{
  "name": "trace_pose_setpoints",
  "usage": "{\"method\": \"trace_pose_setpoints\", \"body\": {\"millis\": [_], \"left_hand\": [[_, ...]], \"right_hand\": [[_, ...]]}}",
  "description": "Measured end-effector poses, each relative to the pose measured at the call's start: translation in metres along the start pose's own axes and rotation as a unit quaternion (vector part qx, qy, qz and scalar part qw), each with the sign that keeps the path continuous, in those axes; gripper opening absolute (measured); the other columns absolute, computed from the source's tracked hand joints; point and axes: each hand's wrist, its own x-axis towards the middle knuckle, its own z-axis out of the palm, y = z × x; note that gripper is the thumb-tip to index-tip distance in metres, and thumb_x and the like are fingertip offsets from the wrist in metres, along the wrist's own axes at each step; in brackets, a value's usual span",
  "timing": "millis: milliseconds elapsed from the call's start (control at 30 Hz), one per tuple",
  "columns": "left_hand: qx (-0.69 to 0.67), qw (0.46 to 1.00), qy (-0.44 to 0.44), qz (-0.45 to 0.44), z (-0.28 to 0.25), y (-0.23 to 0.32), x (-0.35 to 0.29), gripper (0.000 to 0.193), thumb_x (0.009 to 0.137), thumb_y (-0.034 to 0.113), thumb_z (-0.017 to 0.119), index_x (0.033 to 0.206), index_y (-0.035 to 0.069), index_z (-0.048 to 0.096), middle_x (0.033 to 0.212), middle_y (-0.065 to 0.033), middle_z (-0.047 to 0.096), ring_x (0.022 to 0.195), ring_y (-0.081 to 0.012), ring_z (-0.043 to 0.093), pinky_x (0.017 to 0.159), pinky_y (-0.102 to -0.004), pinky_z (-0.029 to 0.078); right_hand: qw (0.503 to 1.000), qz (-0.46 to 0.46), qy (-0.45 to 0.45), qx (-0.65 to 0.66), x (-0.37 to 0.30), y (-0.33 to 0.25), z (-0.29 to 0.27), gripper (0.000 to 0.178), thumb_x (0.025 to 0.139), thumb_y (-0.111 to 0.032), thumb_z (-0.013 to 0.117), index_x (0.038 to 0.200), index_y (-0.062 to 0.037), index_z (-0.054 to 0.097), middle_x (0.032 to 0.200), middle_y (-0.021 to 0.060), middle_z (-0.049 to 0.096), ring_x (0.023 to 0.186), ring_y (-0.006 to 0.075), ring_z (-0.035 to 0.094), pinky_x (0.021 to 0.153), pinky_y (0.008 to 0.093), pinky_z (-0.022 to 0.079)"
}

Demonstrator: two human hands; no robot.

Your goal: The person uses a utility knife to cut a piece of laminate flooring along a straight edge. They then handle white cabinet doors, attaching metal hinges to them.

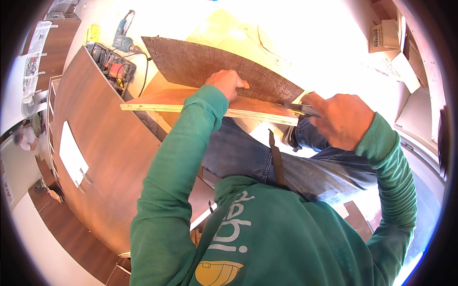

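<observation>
A plywood board (191, 98) with a reddish-brown face lies across in front of me, its pale layered edge towards me. A darker brown sheet (200, 62) rises at a slant behind it. My left hand (226, 85) is closed on the board, with its fingers curled and one pointing right; part of the grip is hidden. At the board's right end, my right hand (341, 119) grips a slim grey hand tool (304, 109), its tip by the board's corner. Whether the tool is a knife I cannot tell.
A large brown panel (107, 157) stretches along my left, bearing a white plate (72, 152). Beyond it are a tool case (112, 67) and a blue corded drill (123, 40). Cardboard boxes (384, 38) stand far right. Another person (27, 137) is at the far left.
</observation>
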Motion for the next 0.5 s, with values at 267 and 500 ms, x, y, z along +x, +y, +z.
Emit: {"method": "trace_pose_setpoints", "body": {"millis": [267, 500], "left_hand": [[0.009, 1.0, 0.004, -0.004, -0.005, 0.002, -0.001, 0.058, 0.089, -0.015, 0.058, 0.126, 0.022, 0.082, 0.13, -0.0227, 0.074, 0.122, -0.0434, 0.069, 0.108, -0.0462, 0.056], [0.029, 1.0, 0.001, 0.001, -0.015, 0.013, 0.001, 0.059, 0.088, -0.014, 0.058, 0.127, 0.023, 0.082, 0.128, -0.0245, 0.073, 0.122, -0.0434, 0.069, 0.107, -0.0473, 0.056]], "right_hand": [[0.993, -0.042, -0.072, 0.085, 0.101, -0.029, 0.042, 0.037, 0.108, -0.023, 0.054, 0.14, -0.0059, 0.06, 0.086, 0.0259, 0.073, 0.086, 0.0449, 0.074, 0.077, 0.0569, 0.057], [0.979, -0.05, -0.19, -0.053, 0.172, -0.029, 0.057, 0.036, 0.105, -0.02, 0.056, 0.139, -0.009, 0.064, 0.102, 0.0192, 0.079, 0.1, 0.0389, 0.077, 0.085, 0.055, 0.061]]}}
